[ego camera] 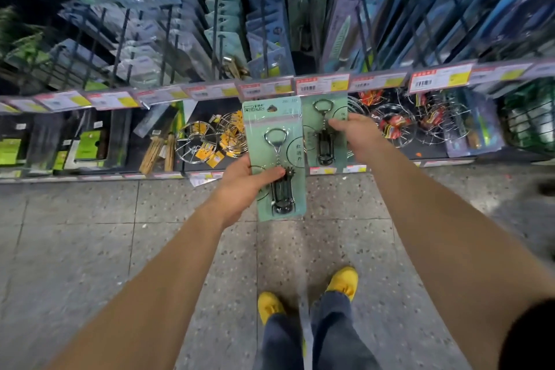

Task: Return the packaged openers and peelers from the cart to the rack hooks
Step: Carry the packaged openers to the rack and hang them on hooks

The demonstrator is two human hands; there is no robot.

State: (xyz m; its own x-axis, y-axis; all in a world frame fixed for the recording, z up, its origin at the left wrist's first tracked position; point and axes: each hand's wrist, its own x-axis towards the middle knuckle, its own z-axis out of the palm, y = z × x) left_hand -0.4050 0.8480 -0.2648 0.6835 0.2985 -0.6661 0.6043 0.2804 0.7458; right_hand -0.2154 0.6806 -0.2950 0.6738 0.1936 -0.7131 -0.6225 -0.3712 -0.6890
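"Head camera: how far along am I?"

"Midway, I'd judge. Your left hand [243, 186] has its thumb curled across the front of one opener pack [270, 117], holding it upright below the price-label rail [324, 85]. Your right hand [354, 132] pinches a second opener pack [322, 120] by its side edge, just beside the first and nearer the shelves."

"Neither hung?"

"Not yet. Both sit below the rack hooks [263, 24], which already carry similar cards. You've these two to thread on. The cart is out of view, so I can't tell what remains in it."
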